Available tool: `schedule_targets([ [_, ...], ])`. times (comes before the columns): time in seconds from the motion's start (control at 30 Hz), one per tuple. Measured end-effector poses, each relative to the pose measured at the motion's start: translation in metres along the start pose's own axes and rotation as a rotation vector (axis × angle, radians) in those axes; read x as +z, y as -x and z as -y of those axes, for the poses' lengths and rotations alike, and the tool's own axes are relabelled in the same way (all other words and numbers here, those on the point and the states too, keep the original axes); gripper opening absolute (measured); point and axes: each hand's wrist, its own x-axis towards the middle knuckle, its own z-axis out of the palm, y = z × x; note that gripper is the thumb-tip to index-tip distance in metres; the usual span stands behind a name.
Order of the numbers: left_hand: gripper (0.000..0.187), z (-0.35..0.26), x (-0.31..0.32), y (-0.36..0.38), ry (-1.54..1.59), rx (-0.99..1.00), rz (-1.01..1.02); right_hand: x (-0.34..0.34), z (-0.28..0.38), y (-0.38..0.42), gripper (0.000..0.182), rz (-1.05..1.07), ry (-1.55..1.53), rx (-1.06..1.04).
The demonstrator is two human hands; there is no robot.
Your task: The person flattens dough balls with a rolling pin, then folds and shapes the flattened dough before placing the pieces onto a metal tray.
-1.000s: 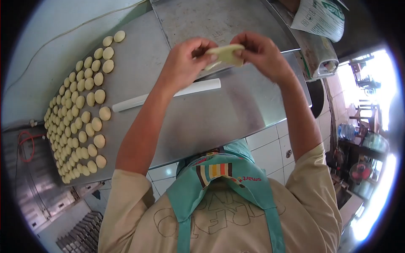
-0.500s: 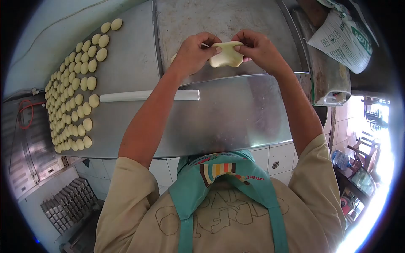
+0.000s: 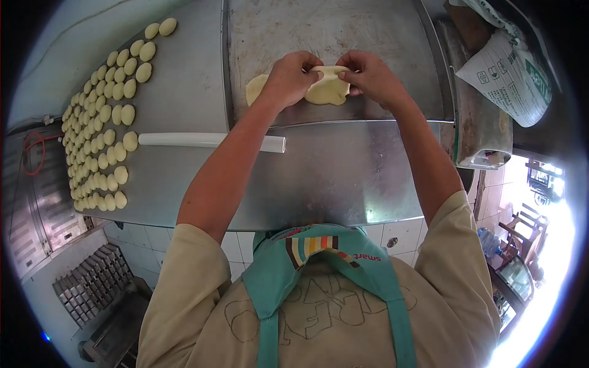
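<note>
A flattened piece of dough (image 3: 326, 90) hangs between my hands over a metal tray (image 3: 282, 30). My left hand (image 3: 296, 78) pinches its upper left edge with thumb and fingers. At the upper right edge, the dough is pinched by my right hand (image 3: 367, 75). Another flat dough piece (image 3: 255, 89) lies on the tray beside my left hand, partly hidden by my wrist. A white rolling pin (image 3: 184, 139) rests on the steel table (image 3: 331, 178), with my left forearm passing over it.
Many small dough rounds (image 3: 121, 175) stand in rows on the table's left side. A printed white sack (image 3: 509, 80) lies at the upper right, above a worn metal box (image 3: 481, 132). Metal molds (image 3: 92, 285) are stacked at the lower left.
The held dough has come down a little toward the tray and its lower edge hangs lower. More of the other flat dough piece shows beside my left hand. The camera view has shifted slightly.
</note>
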Motion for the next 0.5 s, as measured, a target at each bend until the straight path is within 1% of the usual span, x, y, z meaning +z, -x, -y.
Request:
schedule_targets([
  [0.07, 0.03, -0.004, -0.003, 0.003, 0.028, 0.054, -0.004, -0.004, 0.005, 0.01, 0.027, 0.019, -0.098, -0.01],
  [0.17, 0.03, -0.033, -0.013, 0.022, 0.085, 0.052, 0.03, -0.011, 0.018, 0.031, 0.027, -0.004, -0.189, -0.071],
  [0.27, 0.029, -0.041, -0.011, 0.021, 0.096, 0.069, 0.027, -0.02, 0.021, 0.036, 0.027, 0.006, -0.188, -0.055],
  [0.37, 0.03, -0.009, 0.007, 0.0, 0.147, -0.015, 0.078, -0.02, 0.009, 0.024, 0.029, 0.045, -0.096, 0.018],
  [0.47, 0.031, 0.002, 0.013, -0.007, 0.049, -0.034, 0.055, -0.011, -0.013, 0.001, 0.028, 0.042, 0.02, 0.064],
  [0.5, 0.032, 0.005, 0.015, -0.01, 0.025, -0.009, 0.043, -0.009, -0.014, -0.001, 0.027, -0.003, 0.028, 0.047],
])
